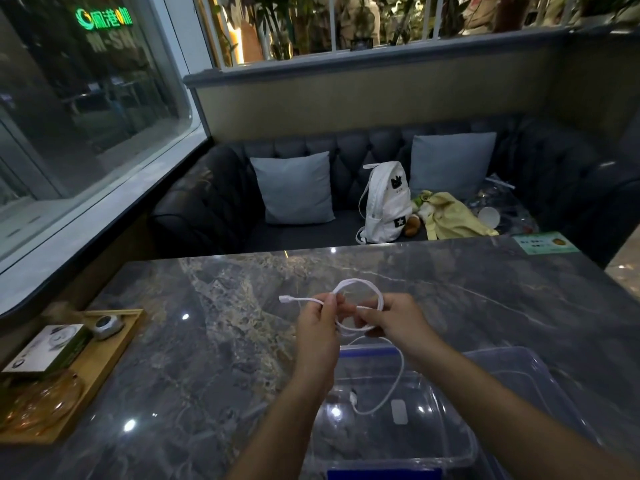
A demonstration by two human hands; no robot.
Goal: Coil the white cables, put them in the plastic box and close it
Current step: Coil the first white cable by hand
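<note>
Marble table [214, 341], near side: left hand [320, 323] and right hand [398, 322] are pinching a loop of white cable [349, 281], seemingly light, limp, springy, best held where turns overlap.

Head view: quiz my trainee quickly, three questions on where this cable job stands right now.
1. True or false: the white cable already lies fully coiled inside the plastic box.
2. Of the left hand and the right hand, which pinches the cable's loop? A) left only B) both C) neither
3. Fill in: the cable's loose tail hangs down to the open ____.
Key: 1 false, it is held in the air above the table edge of the box; 2 B; 3 plastic box.
</note>
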